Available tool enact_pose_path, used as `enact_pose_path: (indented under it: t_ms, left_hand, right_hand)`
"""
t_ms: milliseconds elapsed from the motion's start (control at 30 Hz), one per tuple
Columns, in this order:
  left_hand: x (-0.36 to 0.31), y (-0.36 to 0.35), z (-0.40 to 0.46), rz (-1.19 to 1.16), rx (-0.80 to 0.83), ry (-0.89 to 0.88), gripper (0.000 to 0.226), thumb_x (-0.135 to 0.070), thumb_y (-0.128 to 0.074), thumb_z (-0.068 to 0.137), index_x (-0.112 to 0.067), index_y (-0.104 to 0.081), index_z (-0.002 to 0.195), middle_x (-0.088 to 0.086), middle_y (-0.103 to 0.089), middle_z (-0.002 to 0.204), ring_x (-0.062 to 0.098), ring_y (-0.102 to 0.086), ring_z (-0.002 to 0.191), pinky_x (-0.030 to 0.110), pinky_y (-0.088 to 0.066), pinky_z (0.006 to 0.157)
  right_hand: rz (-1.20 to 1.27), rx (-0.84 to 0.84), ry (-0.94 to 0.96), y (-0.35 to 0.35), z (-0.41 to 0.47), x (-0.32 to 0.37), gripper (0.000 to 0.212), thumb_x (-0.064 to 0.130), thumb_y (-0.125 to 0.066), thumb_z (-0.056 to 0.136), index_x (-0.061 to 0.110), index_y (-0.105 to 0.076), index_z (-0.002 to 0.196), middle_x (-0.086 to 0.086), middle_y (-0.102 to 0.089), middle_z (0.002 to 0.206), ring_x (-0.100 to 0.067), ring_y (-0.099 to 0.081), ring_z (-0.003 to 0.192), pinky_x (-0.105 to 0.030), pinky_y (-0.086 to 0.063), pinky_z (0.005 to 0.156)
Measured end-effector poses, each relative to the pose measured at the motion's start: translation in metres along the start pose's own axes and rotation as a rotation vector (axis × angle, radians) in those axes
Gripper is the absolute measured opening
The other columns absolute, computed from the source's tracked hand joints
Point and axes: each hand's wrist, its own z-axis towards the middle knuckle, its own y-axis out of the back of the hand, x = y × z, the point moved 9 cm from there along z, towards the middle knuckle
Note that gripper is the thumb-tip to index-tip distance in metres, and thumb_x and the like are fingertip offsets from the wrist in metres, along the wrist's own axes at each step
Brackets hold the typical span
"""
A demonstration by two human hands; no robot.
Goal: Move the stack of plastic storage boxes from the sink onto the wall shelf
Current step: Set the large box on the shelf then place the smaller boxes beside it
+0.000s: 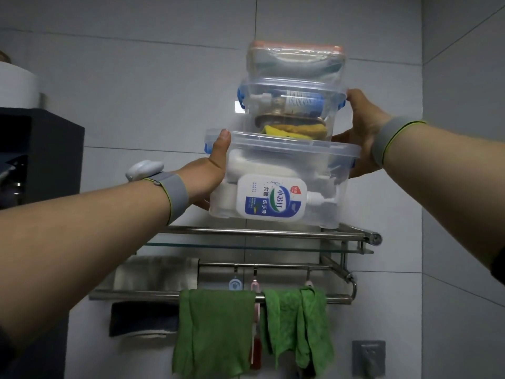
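Note:
A stack of three clear plastic storage boxes (pixel 284 160) is held up at the wall shelf (pixel 246 232), its bottom at the level of the shelf's front rail. The big bottom box holds a white soap bottle with a blue label. The middle box has blue clips and a bottle and sponges inside. The small top box has an orange lid. My left hand (pixel 210 176) grips the bottom box's left side, thumb on its lid. My right hand (pixel 360 129) presses the right side, fingers against the middle and bottom boxes. Whether the stack rests on the shelf is unclear.
The shelf is a steel rack with a glass plate (pixel 259 248). Below it, rails carry green cloths (pixel 216 329), a grey towel (pixel 155 272) and a dark towel (pixel 142 318). A dark cabinet (pixel 43 154) stands at the left. Grey tiled walls lie behind and right.

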Motion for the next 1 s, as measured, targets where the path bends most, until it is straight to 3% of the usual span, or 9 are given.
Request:
enact_pose_path:
  t_ms: [133, 233, 300, 367, 467, 600, 767, 867, 1000]
  left_hand:
    - [0.011, -0.017, 0.008, 0.02, 0.064, 0.023, 0.097, -0.089, -0.005, 0.084, -0.021, -0.057, 0.13, 0.008, -0.071, 0.099, 0.021, -0.066, 0.081, 0.032, -0.053, 0.063]
    - [0.024, -0.033, 0.011, 0.051, 0.112, 0.016, 0.104, -0.089, -0.007, 0.085, -0.017, -0.058, 0.14, 0.017, -0.07, 0.123, 0.032, -0.068, 0.103, 0.04, -0.057, 0.09]
    - [0.027, -0.038, 0.01, 0.089, 0.122, -0.008, 0.105, -0.089, -0.007, 0.085, -0.017, -0.057, 0.142, 0.021, -0.066, 0.131, 0.039, -0.064, 0.116, 0.049, -0.049, 0.109]
    - [0.029, -0.041, 0.01, 0.097, 0.124, -0.037, 0.104, -0.089, -0.007, 0.085, -0.018, -0.057, 0.142, 0.022, -0.065, 0.134, 0.04, -0.062, 0.12, 0.054, -0.043, 0.114]
    - [0.034, -0.04, 0.014, 0.082, 0.131, -0.054, 0.106, -0.093, -0.009, 0.082, -0.02, -0.062, 0.136, 0.02, -0.069, 0.127, 0.038, -0.066, 0.114, 0.052, -0.048, 0.11]
    - [0.039, -0.04, 0.015, 0.014, 0.197, -0.041, 0.11, -0.105, -0.017, 0.062, -0.025, -0.077, 0.108, 0.011, -0.083, 0.094, 0.03, -0.078, 0.089, 0.034, -0.061, 0.078]
    - [0.043, -0.031, 0.012, 0.077, 0.318, 0.031, 0.139, -0.115, -0.017, 0.034, -0.022, -0.079, 0.116, 0.01, -0.082, 0.107, 0.031, -0.077, 0.1, 0.041, -0.058, 0.089]
    - [0.031, -0.005, 0.015, 0.102, 0.214, 0.063, 0.153, -0.114, -0.015, 0.037, -0.016, -0.057, 0.147, 0.015, -0.069, 0.134, 0.035, -0.068, 0.113, 0.045, -0.058, 0.09]
    - [-0.007, 0.036, 0.028, 0.078, -0.135, -0.032, 0.124, -0.098, -0.007, 0.073, -0.013, -0.036, 0.159, 0.018, -0.052, 0.154, 0.039, -0.055, 0.133, 0.054, -0.04, 0.116]
  right_hand:
    - [-0.003, 0.011, -0.035, 0.003, 0.018, -0.02, 0.107, 0.092, -0.068, 0.046, 0.015, -0.071, 0.12, -0.022, -0.084, 0.095, -0.054, -0.078, 0.082, -0.066, -0.062, 0.075]
    - [-0.042, 0.018, -0.064, 0.005, 0.029, -0.035, 0.107, 0.093, -0.068, 0.046, 0.015, -0.071, 0.119, -0.022, -0.084, 0.097, -0.054, -0.078, 0.083, -0.065, -0.062, 0.075]
    - [-0.06, 0.017, -0.061, 0.008, 0.032, -0.04, 0.107, 0.095, -0.067, 0.047, 0.015, -0.071, 0.119, -0.022, -0.084, 0.097, -0.053, -0.078, 0.082, -0.064, -0.062, 0.076]
    - [-0.051, 0.016, -0.055, 0.009, 0.035, -0.045, 0.107, 0.095, -0.066, 0.048, 0.016, -0.072, 0.121, -0.02, -0.084, 0.1, -0.051, -0.079, 0.084, -0.064, -0.062, 0.079]
    - [-0.061, 0.018, -0.052, 0.01, 0.034, -0.047, 0.109, 0.095, -0.066, 0.049, 0.017, -0.07, 0.125, -0.019, -0.084, 0.106, -0.051, -0.079, 0.09, -0.066, -0.061, 0.089]
    - [-0.099, 0.015, -0.053, 0.015, 0.025, -0.048, 0.113, 0.091, -0.068, 0.048, 0.017, -0.066, 0.134, -0.017, -0.083, 0.116, -0.05, -0.078, 0.099, -0.066, -0.055, 0.102]
    - [-0.128, -0.034, -0.091, 0.018, 0.013, -0.049, 0.123, 0.096, -0.063, 0.05, 0.016, -0.058, 0.143, -0.019, -0.078, 0.126, -0.052, -0.074, 0.109, -0.07, -0.051, 0.106]
    - [-0.187, -0.106, -0.012, 0.015, 0.007, -0.037, 0.125, 0.103, -0.043, 0.061, 0.021, -0.046, 0.155, -0.014, -0.067, 0.146, -0.053, -0.061, 0.13, -0.075, -0.036, 0.117]
    - [-0.151, -0.208, 0.164, 0.018, 0.008, -0.011, 0.106, 0.095, -0.03, 0.079, 0.024, -0.047, 0.156, -0.008, -0.058, 0.156, -0.042, -0.056, 0.139, -0.07, -0.035, 0.121]
